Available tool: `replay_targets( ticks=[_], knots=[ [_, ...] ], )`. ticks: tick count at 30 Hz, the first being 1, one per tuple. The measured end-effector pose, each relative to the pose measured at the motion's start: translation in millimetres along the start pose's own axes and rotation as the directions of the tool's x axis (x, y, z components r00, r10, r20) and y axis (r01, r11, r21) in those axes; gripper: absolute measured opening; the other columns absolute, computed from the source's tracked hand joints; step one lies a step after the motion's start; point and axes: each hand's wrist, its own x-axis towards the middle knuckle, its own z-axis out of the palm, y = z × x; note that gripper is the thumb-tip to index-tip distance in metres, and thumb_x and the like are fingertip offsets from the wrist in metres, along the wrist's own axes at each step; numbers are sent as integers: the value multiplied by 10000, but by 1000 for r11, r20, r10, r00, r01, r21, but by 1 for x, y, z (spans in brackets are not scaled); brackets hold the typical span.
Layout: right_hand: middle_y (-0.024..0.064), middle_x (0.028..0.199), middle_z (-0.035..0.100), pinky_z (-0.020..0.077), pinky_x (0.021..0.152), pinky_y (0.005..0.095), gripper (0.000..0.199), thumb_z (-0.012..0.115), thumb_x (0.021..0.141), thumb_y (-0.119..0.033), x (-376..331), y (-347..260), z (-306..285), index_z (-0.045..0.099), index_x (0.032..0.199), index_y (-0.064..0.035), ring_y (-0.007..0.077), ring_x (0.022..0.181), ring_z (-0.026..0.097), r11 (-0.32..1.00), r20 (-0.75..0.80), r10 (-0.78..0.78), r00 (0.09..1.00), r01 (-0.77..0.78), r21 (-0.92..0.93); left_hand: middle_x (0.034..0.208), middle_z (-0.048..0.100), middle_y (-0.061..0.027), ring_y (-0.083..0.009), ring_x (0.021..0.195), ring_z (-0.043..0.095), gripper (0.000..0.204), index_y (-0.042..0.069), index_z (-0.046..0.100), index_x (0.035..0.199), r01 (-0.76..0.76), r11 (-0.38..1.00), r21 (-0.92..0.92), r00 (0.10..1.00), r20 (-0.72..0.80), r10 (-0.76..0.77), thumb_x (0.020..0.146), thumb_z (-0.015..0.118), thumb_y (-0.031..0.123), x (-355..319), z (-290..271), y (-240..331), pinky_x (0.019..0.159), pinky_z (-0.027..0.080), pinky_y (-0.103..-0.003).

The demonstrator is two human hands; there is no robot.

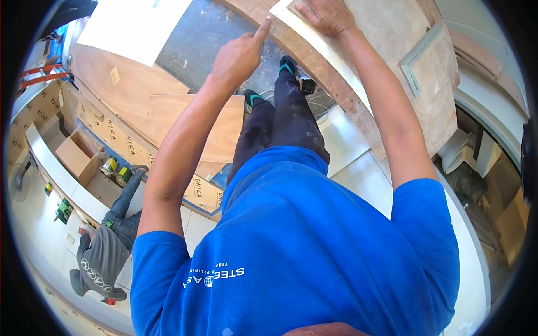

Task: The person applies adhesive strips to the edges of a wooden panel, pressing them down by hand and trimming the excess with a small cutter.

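Note:
My left hand (240, 55) is raised over the near edge of a wooden work table (245, 8). Its index finger is stretched out and the others are curled; nothing shows in it. My right hand (330, 17) lies with fingers apart on a long white strip (343, 69) beside a pale wooden board (386, 28). A metal try square (420, 59) rests on the board, to the right of my right forearm.
Plywood sheets (115, 78) and a white panel (134, 28) lie at the left. A co-worker in grey (109, 252) bends near a cardboard box (73, 157) and power tools (64, 210). Assorted items (476, 185) are under the table at right.

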Motion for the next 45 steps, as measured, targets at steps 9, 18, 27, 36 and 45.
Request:
replay_targets(
  ticks=[9,18,27,36,45],
  knots=[
    [146,1484,548,235,1221,515,579,613,938,-397,-1,0,1,574,1409,-60,332,1449,416,1000,3,8,1000,-8,-4,1002,697,-256,-439,873,711,699,162,360,1595,3,999,46,1000,-13,-2,922,521,61,-1,-1,6,767,567,-521],
    [133,1492,545,236,1220,515,574,610,934,-389,-2,0,1,575,1406,-64,324,1454,412,1000,-8,9,1000,-9,9,1029,693,-257,-456,880,697,758,207,335,1607,47,999,22,999,4,-47,895,471,-12,-2,0,10,788,552,-538],
    [134,1490,547,251,1212,517,542,606,935,-393,-1,5,3,609,1360,-55,331,1442,425,1000,-5,-15,1000,15,-10,975,698,-265,-448,853,705,706,136,383,1584,-29,1000,1,998,-59,29,897,523,50,-2,-1,8,760,565,-529],
    [131,1487,549,251,1215,516,535,603,936,-395,-2,5,5,619,1353,-59,330,1434,432,1000,-20,-23,1000,23,-7,1028,694,-262,-467,886,685,746,197,341,1604,-3,1000,-14,999,-32,2,898,480,-2,1,4,5,797,540,-537],
    [130,1500,543,248,1217,505,545,599,941,-399,-2,6,7,611,1367,-59,315,1441,432,1000,-30,-17,999,17,-3,1057,695,-261,-461,911,688,736,201,347,1602,17,1000,6,1000,-10,-17,907,482,-2,1,4,7,810,544,-532]
  ],
)
